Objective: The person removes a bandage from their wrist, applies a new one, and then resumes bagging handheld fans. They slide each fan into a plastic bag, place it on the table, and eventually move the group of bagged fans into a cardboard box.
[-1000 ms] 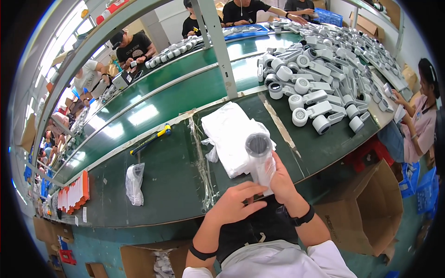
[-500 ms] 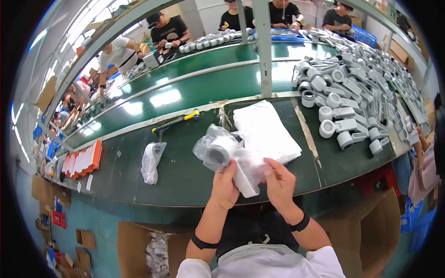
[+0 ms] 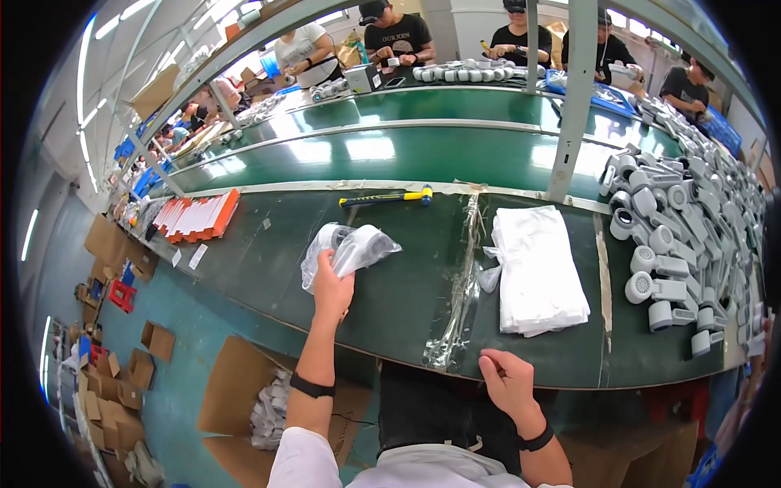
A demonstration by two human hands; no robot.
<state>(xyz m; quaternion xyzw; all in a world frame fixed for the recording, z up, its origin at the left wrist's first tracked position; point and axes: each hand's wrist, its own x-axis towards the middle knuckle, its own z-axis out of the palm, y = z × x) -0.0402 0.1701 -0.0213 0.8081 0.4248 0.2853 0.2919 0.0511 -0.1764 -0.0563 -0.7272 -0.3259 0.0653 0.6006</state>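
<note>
My left hand (image 3: 332,291) is closed on a bagged grey-white plastic part (image 3: 368,244) with a round end, in a clear plastic bag, over the left half of the green-topped bench. A second bagged part (image 3: 325,237) lies directly beside it, partly behind my fingers. My right hand (image 3: 509,381) is by the bench's front edge, fingers curled in and nothing seen in them. Just beyond it lies a stack of white plastic bags (image 3: 538,272), with a crumpled clear corner sticking out on its left.
A large heap of grey-white parts (image 3: 675,236) covers the right side. A yellow-and-black hammer (image 3: 386,198) lies at the bench's back, orange-edged cards (image 3: 197,218) at far left. A metal post (image 3: 573,106) rises behind. An open carton (image 3: 236,390) holds bagged parts. Several people work across the belt.
My left hand has carried the bagged part left, next to the other bagged one. My right hand has let go of it and drawn back to the bench edge. The view has turned left.
</note>
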